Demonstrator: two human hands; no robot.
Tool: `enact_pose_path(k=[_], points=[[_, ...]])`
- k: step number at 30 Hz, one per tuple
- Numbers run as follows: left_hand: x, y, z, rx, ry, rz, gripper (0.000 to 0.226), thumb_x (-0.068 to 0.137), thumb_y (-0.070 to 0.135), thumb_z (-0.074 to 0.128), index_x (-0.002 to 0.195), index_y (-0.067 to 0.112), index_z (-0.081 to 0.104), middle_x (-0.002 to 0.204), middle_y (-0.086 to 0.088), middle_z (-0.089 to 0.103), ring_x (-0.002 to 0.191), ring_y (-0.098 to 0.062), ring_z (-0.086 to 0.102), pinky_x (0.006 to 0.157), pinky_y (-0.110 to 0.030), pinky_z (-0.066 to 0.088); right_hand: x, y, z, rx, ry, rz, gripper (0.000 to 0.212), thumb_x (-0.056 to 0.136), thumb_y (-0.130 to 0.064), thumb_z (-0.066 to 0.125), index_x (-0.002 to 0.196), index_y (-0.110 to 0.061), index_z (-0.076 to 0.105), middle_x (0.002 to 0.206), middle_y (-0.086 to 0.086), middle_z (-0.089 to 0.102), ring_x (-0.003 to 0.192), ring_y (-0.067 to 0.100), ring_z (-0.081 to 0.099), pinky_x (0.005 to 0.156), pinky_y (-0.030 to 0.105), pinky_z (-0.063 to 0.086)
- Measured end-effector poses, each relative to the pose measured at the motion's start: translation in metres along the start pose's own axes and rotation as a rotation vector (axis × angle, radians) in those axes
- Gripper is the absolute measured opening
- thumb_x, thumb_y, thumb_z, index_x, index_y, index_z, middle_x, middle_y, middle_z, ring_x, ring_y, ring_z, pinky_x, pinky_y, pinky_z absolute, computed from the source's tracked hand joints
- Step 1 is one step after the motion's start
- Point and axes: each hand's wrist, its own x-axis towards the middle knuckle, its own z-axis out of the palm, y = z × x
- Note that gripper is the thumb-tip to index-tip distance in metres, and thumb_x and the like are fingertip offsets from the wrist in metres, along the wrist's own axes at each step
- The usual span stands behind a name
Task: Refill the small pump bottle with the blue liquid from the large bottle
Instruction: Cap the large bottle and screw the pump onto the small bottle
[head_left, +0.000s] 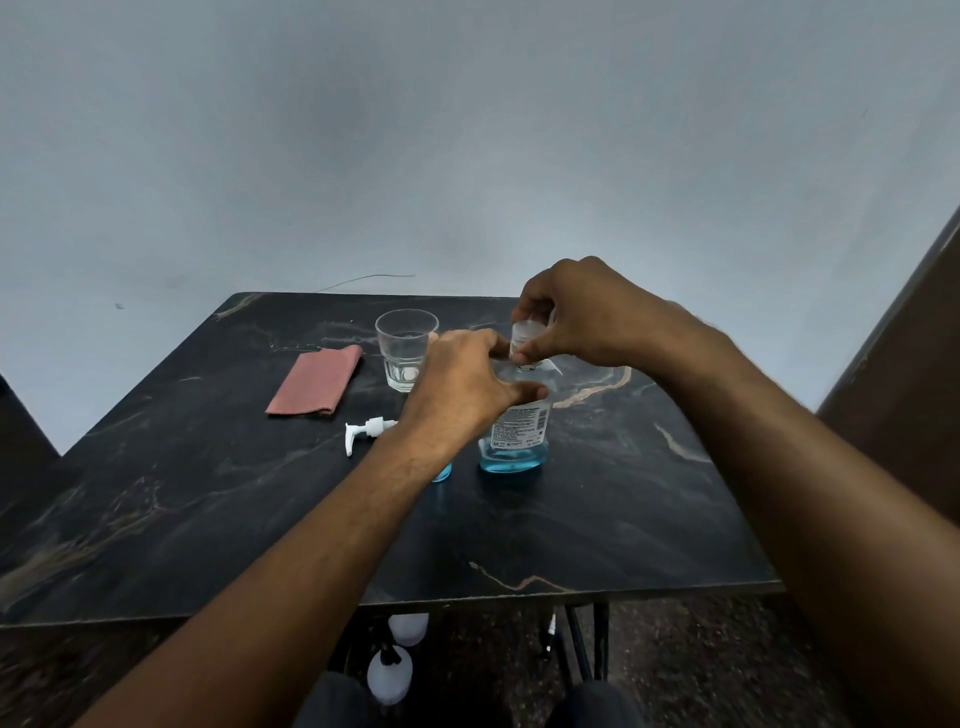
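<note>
The large bottle (514, 431) stands on the black table (208, 493), with little blue liquid at its bottom. The left hand (462, 389) grips its shoulder; the right hand (576, 312) pinches its clear cap (524, 332). The glass (405, 348) looks empty

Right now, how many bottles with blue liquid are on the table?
2. The large bottle stands near the table's middle, held by the left hand and right hand. The small bottle stands just left of it, mostly hidden behind the left wrist.
</note>
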Motion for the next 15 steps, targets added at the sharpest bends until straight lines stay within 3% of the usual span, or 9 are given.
enact_pose_path(k=[4,7,9,11,13,15], points=[[-0.003,0.006,-0.004,0.085,0.053,0.044,0.075,0.063,0.062,0.085,0.124,0.021,0.069,0.127,-0.003,0.064,0.129,-0.02,0.049,0.114,-0.045,0.038,0.001,-0.001,-0.001,-0.033,-0.024,0.012,0.048,0.067,-0.036,0.09,0.108,-0.018,0.072,0.089,-0.007,0.065,0.086,0.012,0.062,0.065,0.02,0.044],[-0.007,0.01,-0.018,0.104,0.045,0.055,0.076,0.062,0.059,0.086,0.126,0.024,0.068,0.13,-0.003,0.063,0.132,-0.02,0.048,0.118,-0.049,0.032,-0.001,-0.002,-0.004,-0.052,-0.05,0.01,0.064,0.066,-0.044,0.088,0.122,-0.021,0.064,0.1,-0.007,0.062,0.088,0.01,0.056,0.071,0.023,0.041],[-0.012,0.004,-0.029,0.053,0.073,0.047,0.069,0.062,0.056,0.087,0.123,0.03,0.069,0.136,0.001,0.062,0.13,-0.014,0.049,0.109,-0.034,0.04,-0.003,-0.005,-0.006,-0.071,0.007,-0.034,0.067,0.068,-0.045,0.086,0.126,-0.022,0.062,0.111,-0.005,0.063,0.089,0.009,0.053,0.073,0.023,0.038],[-0.021,-0.01,-0.04,-0.031,0.147,0.033,0.056,0.066,0.054,0.086,0.117,0.035,0.072,0.131,0.01,0.066,0.115,-0.002,0.052,0.085,-0.014,0.038,-0.003,-0.011,-0.007,-0.068,0.114,-0.091,0.059,0.073,-0.041,0.084,0.125,-0.023,0.064,0.115,-0.003,0.063,0.09,0.007,0.052,0.073,0.021,0.036],[-0.032,-0.025,-0.049,-0.121,0.247,0.001,0.042,0.076,0.052,0.082,0.113,0.034,0.074,0.119,0.016,0.07,0.102,0.006,0.057,0.078,-0.011,0.039,0.0,-0.023,-0.004,-0.046,0.187,-0.147,0.046,0.078,-0.036,0.082,0.119,-0.022,0.068,0.113,-0.003,0.064,0.088,0.006,0.052,0.073,0.018,0.036],[-0.043,-0.046,-0.056,-0.207,0.334,-0.038,0.032,0.084,0.042,0.079,0.112,0.029,0.075,0.111,0.016,0.073,0.097,0.007,0.064,0.084,-0.014,0.049,0.005,-0.04,0.005,-0.01,0.202,-0.19,0.035,0.081,-0.032,0.08,0.113,-0.021,0.072,0.106,-0.005,0.065,0.084,0.005,0.053,0.066,0.012,0.034]])
